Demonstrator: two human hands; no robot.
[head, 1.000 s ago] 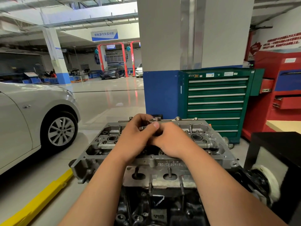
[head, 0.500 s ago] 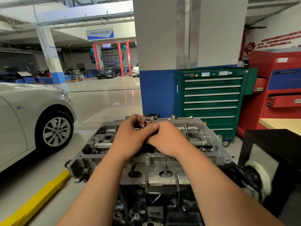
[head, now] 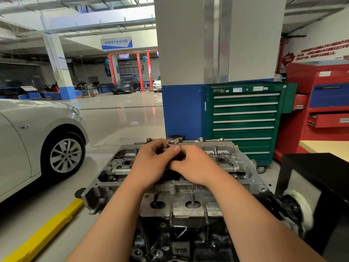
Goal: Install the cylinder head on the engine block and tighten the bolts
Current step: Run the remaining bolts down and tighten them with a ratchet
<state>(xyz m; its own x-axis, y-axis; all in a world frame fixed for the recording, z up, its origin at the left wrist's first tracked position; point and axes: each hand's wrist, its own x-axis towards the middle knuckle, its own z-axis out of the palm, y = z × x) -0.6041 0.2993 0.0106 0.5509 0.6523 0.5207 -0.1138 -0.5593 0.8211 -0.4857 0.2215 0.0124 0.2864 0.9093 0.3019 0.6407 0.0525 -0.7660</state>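
Head view: left hand (head: 151,164), right hand (head: 195,168) grip silver tool (head: 171,143) over cylinder head (head: 237,167)

Not much legible here. The hanging sign (head: 116,42) up top, blue and white, reads 新能源汽车实训区. The silver car (head: 28,133) has a VW badge on the hub of its wheel (head: 66,155). The cylinder head (head: 191,190) has a raised number cast on its near edge, upside down and too soft to read. The engine block (head: 179,250) below shows something like "V10". Red lettering on the wall (head: 321,51) and the stickers on the green tool cabinet (head: 243,118) are too blurry.
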